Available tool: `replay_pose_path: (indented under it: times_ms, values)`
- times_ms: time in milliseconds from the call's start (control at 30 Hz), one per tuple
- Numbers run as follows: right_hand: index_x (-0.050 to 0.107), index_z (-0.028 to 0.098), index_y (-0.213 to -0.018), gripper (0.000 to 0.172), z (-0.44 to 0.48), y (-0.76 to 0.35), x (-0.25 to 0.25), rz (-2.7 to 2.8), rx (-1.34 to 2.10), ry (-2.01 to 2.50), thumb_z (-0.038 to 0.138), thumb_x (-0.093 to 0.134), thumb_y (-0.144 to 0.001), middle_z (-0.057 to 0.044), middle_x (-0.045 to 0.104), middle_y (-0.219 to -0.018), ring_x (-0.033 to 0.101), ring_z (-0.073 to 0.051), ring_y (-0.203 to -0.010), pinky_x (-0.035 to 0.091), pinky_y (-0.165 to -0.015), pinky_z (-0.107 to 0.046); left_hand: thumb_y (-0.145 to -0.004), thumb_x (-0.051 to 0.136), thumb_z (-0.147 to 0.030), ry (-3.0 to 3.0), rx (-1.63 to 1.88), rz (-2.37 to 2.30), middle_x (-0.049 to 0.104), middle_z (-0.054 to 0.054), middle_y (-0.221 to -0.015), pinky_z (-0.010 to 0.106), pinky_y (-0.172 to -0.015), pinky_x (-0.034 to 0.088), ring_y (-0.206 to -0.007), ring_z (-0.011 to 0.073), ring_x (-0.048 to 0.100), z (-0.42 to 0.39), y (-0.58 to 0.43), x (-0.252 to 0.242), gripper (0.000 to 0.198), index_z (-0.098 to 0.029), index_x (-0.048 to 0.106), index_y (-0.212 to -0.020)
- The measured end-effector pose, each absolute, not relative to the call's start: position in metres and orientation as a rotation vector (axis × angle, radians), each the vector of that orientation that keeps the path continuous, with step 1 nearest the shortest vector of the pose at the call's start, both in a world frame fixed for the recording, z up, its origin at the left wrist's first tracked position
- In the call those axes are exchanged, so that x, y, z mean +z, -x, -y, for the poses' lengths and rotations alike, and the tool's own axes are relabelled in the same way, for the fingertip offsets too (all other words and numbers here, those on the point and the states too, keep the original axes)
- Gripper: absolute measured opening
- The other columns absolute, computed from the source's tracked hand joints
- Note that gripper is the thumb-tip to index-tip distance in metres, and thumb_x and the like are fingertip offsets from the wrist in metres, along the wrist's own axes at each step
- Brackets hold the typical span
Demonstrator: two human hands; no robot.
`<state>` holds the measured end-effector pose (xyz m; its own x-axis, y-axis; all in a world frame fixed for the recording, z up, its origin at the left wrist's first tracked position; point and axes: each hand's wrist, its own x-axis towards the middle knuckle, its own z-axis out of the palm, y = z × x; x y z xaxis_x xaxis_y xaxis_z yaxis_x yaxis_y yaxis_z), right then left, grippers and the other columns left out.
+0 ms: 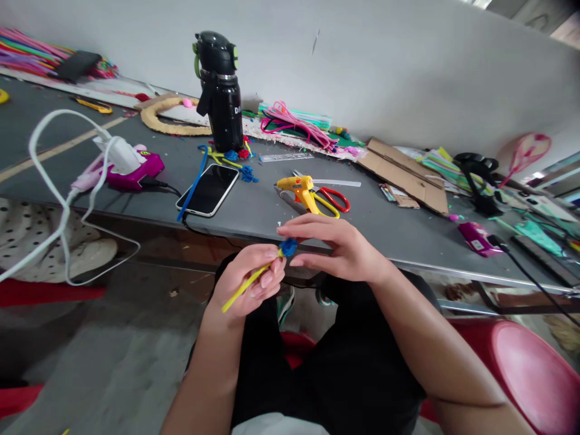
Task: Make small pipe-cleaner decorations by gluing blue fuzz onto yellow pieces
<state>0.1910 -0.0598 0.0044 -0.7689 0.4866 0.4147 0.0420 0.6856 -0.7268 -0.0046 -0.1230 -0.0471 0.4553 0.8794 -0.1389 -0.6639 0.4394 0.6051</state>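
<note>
Above my lap, just in front of the table edge, my left hand (256, 278) is closed on a pipe-cleaner flower. Its yellow stem (244, 291) slants down to the left across the fingers, and its fuzzy blue head (288, 246) sticks up past the fingertips. My right hand (338, 244) reaches in from the right with fingers stretched and thumb apart, one above and one below the blue head. Whether they press on it I cannot tell. Behind the hands lie a yellow glue gun (296, 186) and scissors with red and yellow handles (335, 199).
A phone (215, 188) lies left with a blue pipe cleaner (194, 187) across it. Beyond stands a black bottle (222, 96). Purple power sockets (136, 172) (479, 238) trail cords. Cardboard (403, 172) and pipe-cleaner bundles (299, 124) line the wall. A red stool (530, 368) stands right.
</note>
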Motion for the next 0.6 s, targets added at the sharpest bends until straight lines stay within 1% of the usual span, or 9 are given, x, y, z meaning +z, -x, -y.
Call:
replay_pose_path:
  times_ms: [67,100,233,367,500,600]
  values:
    - [0.062,0.021,-0.134,0.05,0.059,-0.191,0.003,2.237,1.077,0.458,0.03,0.074,-0.085,-0.012,0.064,-0.128,0.062,-0.022,-0.116,0.055,-0.096,-0.034,-0.081,0.064,-0.024,-0.546,1.052,-0.543,0.044,-0.003,-0.047,0.015,-0.035,0.023,-0.035,0.0026,0.029,0.124,0.004,-0.044,0.022,-0.012,0.06,-0.064]
    - [0.062,0.021,-0.134,0.05,0.059,-0.191,0.002,2.199,1.133,0.485,0.03,0.074,-0.085,-0.012,0.064,-0.127,0.062,-0.022,-0.115,0.056,-0.095,-0.034,-0.081,0.064,-0.023,-0.562,1.073,-0.576,0.046,-0.003,-0.048,0.016,-0.036,0.024,-0.035,0.0025,0.031,0.125,0.003,-0.043,0.021,-0.011,0.061,-0.064]
    - [0.068,0.019,-0.122,0.037,0.06,-0.187,-0.002,2.086,1.248,0.533,0.026,0.073,-0.086,-0.01,0.068,-0.117,0.065,-0.019,-0.107,0.057,-0.091,-0.031,-0.083,0.065,-0.023,-0.616,1.122,-0.661,0.049,-0.002,-0.048,0.017,-0.037,0.024,-0.035,0.0035,0.036,0.127,0.0,-0.041,0.022,-0.012,0.063,-0.064]
    - [0.073,0.017,-0.11,0.024,0.06,-0.183,-0.005,2.043,1.282,0.535,0.024,0.071,-0.087,-0.009,0.071,-0.108,0.066,-0.017,-0.1,0.056,-0.088,-0.031,-0.084,0.064,-0.024,-0.627,1.133,-0.686,0.049,-0.002,-0.048,0.018,-0.038,0.021,-0.035,0.0037,0.035,0.13,0.0,-0.04,0.023,-0.013,0.063,-0.065]
    - [0.073,0.016,-0.106,0.019,0.06,-0.179,-0.006,1.995,1.354,0.505,0.023,0.071,-0.088,-0.008,0.071,-0.101,0.066,-0.016,-0.092,0.056,-0.083,-0.029,-0.085,0.063,-0.025,-0.649,1.15,-0.679,0.047,-0.002,-0.047,0.019,-0.037,0.02,-0.034,0.0035,0.033,0.133,0.001,-0.038,0.024,-0.013,0.063,-0.064]
    - [0.074,0.016,-0.104,0.018,0.06,-0.178,-0.007,1.961,1.382,0.476,0.021,0.071,-0.087,-0.007,0.071,-0.1,0.066,-0.016,-0.091,0.056,-0.081,-0.029,-0.085,0.063,-0.027,-0.665,1.15,-0.672,0.046,-0.002,-0.047,0.019,-0.036,0.02,-0.034,0.0035,0.033,0.134,0.001,-0.036,0.024,-0.013,0.064,-0.065]
